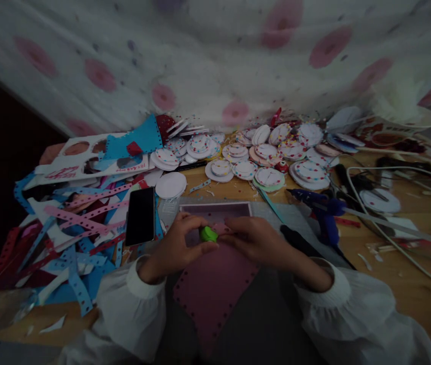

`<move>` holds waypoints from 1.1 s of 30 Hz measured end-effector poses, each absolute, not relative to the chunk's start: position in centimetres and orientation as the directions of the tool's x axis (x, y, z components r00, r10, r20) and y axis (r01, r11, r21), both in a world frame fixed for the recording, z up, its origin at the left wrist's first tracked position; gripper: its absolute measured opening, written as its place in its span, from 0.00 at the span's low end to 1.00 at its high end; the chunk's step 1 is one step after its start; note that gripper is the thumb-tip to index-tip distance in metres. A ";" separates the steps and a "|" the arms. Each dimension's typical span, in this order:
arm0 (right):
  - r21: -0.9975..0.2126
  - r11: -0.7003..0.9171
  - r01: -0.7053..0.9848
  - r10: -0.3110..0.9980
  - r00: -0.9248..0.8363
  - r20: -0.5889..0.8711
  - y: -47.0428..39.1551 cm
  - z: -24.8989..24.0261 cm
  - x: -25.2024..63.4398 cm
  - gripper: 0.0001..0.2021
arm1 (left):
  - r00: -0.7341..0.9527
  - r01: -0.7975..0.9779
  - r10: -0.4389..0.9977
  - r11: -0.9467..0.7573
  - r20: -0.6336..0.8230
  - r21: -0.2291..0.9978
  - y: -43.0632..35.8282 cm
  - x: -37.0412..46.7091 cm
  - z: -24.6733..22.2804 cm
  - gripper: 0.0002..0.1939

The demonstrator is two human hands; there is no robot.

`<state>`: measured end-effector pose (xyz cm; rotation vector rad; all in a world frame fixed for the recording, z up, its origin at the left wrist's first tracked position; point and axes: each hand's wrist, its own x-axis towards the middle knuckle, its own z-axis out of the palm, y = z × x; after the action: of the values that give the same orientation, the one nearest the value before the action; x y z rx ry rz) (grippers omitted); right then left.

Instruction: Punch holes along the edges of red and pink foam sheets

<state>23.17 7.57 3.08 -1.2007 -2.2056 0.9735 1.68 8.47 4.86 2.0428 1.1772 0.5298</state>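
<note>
My left hand [185,241] is closed, with a small bright green lump [208,234] pinched between thumb and fingertips; I cannot tell what it is made of. Close beside it, my right hand [257,239] is closed in a pinch at a small pink dotted piece [221,228] that meets the green lump. Both hands are over a shallow pink box [234,209] with a pale rim. Below them a pink sheet [215,299] with dark dots along its edges points toward me. Part of the box is hidden behind my fingers.
A black phone [140,217] lies left of the box, beside a heap of dotted paper strips [82,223]. Stacked white discs with coloured dots [266,152] line the back. To the right are a blue glue gun [324,210], a white cable [386,238] and a black-handled tool [301,243].
</note>
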 end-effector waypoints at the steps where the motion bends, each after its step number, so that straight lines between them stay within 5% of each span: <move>1: -0.758 0.371 0.536 0.850 -0.524 0.046 7.6 3.1 23.1 0.13 | 0.508 0.564 0.861 -0.348 0.018 0.749 8.5 1.7 4.9 0.17; 7: -0.769 0.356 0.531 0.864 -0.500 0.055 7.3 4.2 23.1 0.10 | 0.552 0.524 0.831 -0.414 0.073 0.745 8.6 2.2 5.0 0.15; 12: -0.781 0.358 0.512 0.866 -0.495 0.073 7.3 4.2 23.0 0.28 | 0.541 0.581 0.839 -0.424 0.060 0.695 8.4 2.4 5.2 0.15; 18: -0.705 0.344 0.620 0.885 -0.465 0.024 7.3 3.7 22.6 0.18 | 0.555 0.606 0.830 -0.447 0.053 0.658 8.3 2.5 5.1 0.13; 27: -0.747 0.363 0.557 0.859 -0.510 0.037 7.5 3.9 23.2 0.20 | 0.531 0.568 0.847 -0.369 0.014 0.735 8.6 2.2 5.2 0.15; 33: -0.816 0.326 0.478 0.829 -0.559 0.005 8.0 3.5 23.8 0.12 | 0.538 0.552 0.839 -0.283 -0.076 0.784 8.9 1.0 5.2 0.19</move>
<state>23.82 8.02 3.50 -1.1533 -2.1730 1.1200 1.00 8.88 5.20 1.9747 1.1275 0.4547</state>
